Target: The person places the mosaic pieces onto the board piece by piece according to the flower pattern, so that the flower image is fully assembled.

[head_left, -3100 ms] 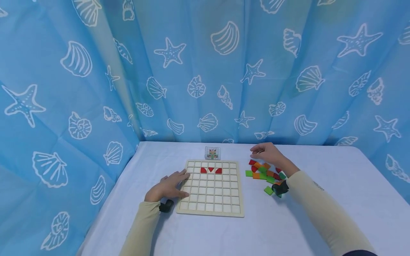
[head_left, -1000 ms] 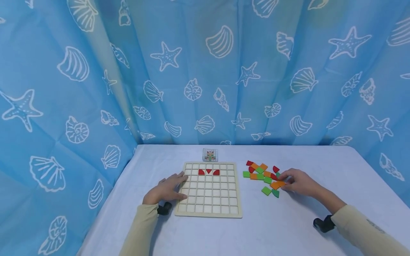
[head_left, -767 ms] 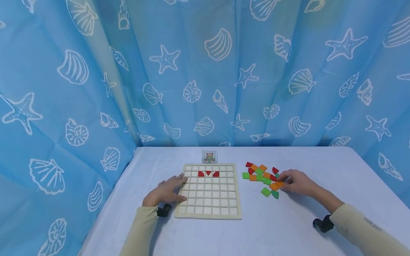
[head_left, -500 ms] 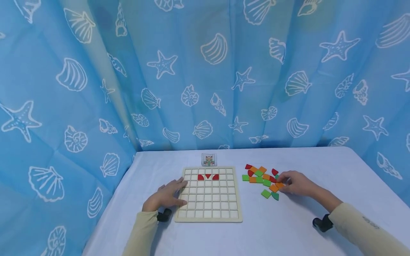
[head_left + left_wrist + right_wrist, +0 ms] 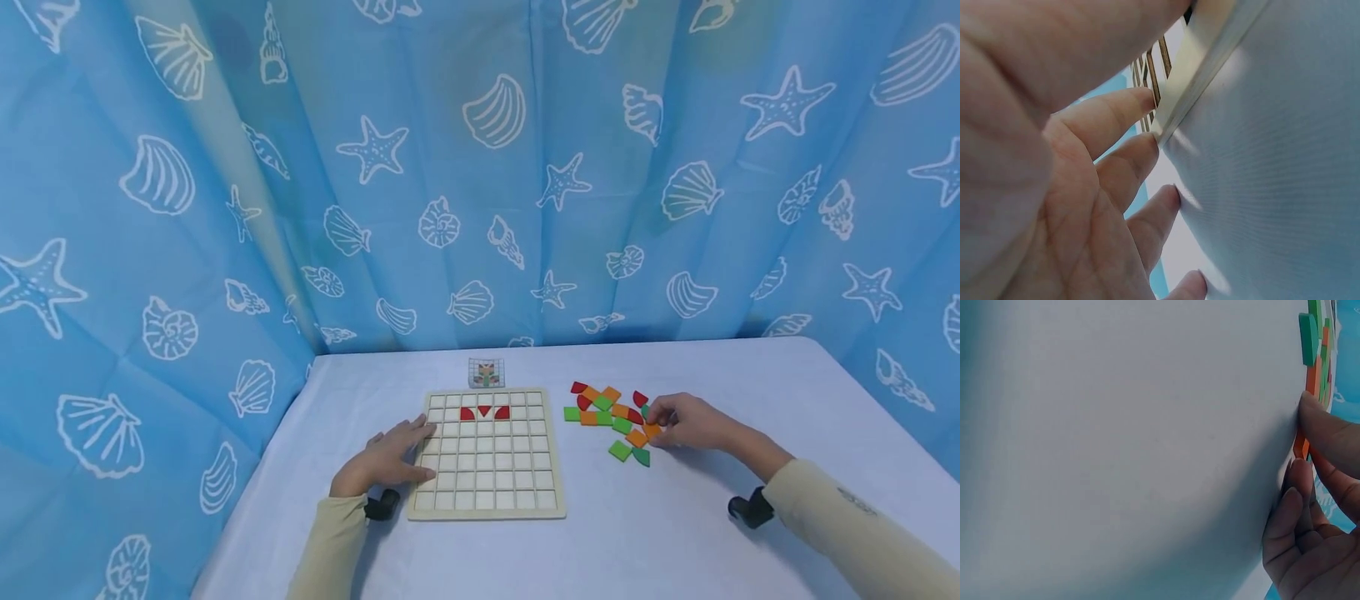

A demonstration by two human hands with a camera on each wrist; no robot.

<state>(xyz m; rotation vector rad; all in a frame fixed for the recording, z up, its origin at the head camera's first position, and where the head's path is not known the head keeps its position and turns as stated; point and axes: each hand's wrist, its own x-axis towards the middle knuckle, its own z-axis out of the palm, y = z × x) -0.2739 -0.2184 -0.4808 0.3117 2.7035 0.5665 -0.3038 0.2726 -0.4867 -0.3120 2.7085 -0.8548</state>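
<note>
A pale wooden grid board [image 5: 486,479] lies flat on the table. Near its far side sit a red triangle tile [image 5: 484,411] and two red quarter-round tiles [image 5: 502,412]. My left hand [image 5: 388,458] rests on the board's left edge, fingers spread, thumb over the rim; in the left wrist view the fingertips [image 5: 1145,99] meet the frame. At the right end of a loose tile group, my right hand [image 5: 693,422] pinches an orange tile [image 5: 1301,447] between thumb and fingers, down at the cloth. The fingers partly hide this tile and a dark green one beside it.
Several red, orange and green tiles [image 5: 603,418] lie right of the board, some overlapping. Beyond the board is a small card [image 5: 486,374] with a coloured grid picture. White cloth [image 5: 600,542] covers the table; a blue shell-print curtain [image 5: 480,208] hangs behind and at the left.
My right hand has come from behind the tiles to their right end, where it has stayed for the last second. The left hand keeps its place on the board; the head view has shifted slightly.
</note>
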